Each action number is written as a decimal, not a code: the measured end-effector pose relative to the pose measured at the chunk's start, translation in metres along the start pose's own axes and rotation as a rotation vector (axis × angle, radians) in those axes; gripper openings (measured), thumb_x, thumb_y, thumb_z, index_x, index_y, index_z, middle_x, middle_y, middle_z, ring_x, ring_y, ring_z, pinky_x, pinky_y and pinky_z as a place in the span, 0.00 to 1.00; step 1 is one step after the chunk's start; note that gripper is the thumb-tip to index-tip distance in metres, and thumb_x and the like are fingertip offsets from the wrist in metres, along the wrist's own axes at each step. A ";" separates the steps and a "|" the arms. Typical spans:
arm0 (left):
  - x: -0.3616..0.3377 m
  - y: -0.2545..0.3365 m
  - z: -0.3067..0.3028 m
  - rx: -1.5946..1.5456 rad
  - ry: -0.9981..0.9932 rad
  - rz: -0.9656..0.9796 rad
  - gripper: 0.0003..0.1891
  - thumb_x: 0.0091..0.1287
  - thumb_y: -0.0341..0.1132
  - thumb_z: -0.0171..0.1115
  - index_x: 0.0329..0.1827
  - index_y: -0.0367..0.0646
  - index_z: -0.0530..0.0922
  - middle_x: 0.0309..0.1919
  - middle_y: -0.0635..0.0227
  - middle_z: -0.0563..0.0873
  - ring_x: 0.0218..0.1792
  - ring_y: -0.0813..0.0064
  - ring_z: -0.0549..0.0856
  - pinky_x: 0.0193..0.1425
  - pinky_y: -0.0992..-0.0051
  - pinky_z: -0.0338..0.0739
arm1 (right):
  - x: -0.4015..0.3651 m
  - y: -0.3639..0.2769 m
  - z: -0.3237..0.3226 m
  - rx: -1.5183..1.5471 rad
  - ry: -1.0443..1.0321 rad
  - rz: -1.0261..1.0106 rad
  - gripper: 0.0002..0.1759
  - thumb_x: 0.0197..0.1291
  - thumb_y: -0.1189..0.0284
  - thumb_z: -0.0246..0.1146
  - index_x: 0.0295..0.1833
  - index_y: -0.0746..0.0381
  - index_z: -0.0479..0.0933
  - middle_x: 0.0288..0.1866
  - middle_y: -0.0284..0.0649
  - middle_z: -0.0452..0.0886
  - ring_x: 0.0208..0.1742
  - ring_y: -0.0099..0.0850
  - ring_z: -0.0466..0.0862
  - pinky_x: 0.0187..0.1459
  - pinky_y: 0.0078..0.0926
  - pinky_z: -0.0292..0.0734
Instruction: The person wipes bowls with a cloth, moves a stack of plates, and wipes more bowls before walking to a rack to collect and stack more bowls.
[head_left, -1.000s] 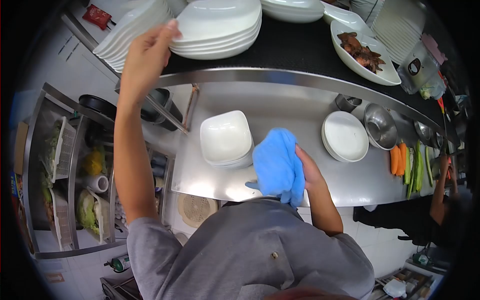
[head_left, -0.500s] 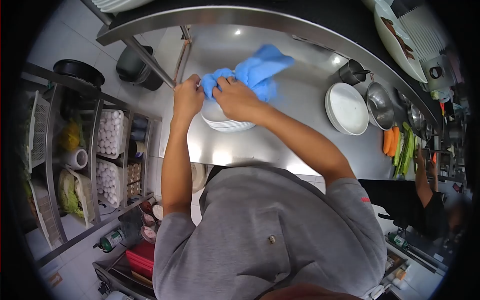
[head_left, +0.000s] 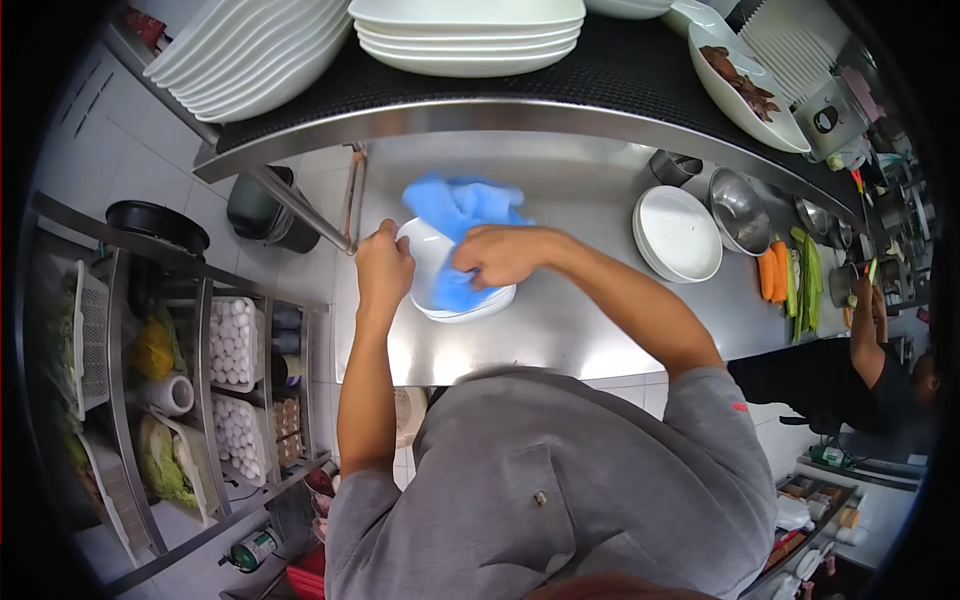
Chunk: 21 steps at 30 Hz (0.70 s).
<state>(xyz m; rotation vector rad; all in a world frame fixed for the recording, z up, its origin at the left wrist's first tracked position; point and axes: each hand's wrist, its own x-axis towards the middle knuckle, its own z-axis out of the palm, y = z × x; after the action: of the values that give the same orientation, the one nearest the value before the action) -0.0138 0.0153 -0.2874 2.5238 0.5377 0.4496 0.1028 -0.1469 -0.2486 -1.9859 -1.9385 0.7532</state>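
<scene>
With the left hand (head_left: 386, 272), curled nearly closed, holding the left rim of a white bowl (head_left: 426, 252) atop a stack (head_left: 474, 314) on the steel table (head_left: 590, 340). With the right hand (head_left: 503, 257), bent closed around a crumpled blue cloth (head_left: 455, 205), holding it against the inside of that bowl. Farther right, well apart, on to round white dishes (head_left: 680, 235), then carrots (head_left: 772, 272)

One head-worn camera looks forward and down, close above the grey shirt (head_left: 600, 455), onto the counter (head_left: 575, 330).
</scene>
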 end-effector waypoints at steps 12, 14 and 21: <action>0.008 0.018 -0.027 0.081 -0.087 -0.042 0.09 0.60 0.27 0.61 0.42 0.35 0.73 0.30 0.44 0.83 0.35 0.42 0.83 0.39 0.53 0.75 | -0.023 0.048 0.089 0.673 1.238 0.500 0.17 0.63 0.73 0.55 0.57 0.66 0.72 0.54 0.45 0.77 0.54 0.38 0.76 0.54 0.31 0.70; 0.000 0.026 -0.033 0.072 0.118 0.027 0.09 0.62 0.27 0.60 0.44 0.35 0.73 0.30 0.43 0.83 0.36 0.42 0.83 0.39 0.54 0.75 | -0.032 0.055 0.094 1.156 1.439 0.425 0.20 0.65 0.72 0.54 0.62 0.62 0.69 0.61 0.42 0.75 0.60 0.36 0.75 0.60 0.31 0.69; -0.018 0.063 -0.015 -0.247 0.234 0.073 0.09 0.69 0.31 0.55 0.49 0.38 0.72 0.22 0.45 0.81 0.26 0.43 0.82 0.28 0.56 0.72 | -0.078 0.016 0.070 1.761 1.509 -0.129 0.25 0.69 0.62 0.48 0.69 0.60 0.64 0.67 0.43 0.70 0.69 0.40 0.69 0.70 0.40 0.63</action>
<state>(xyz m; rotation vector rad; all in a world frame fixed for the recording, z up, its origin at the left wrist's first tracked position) -0.0177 -0.0368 -0.2449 2.2725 0.4461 0.7952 0.0813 -0.2367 -0.3008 -0.6140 -0.0840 0.3132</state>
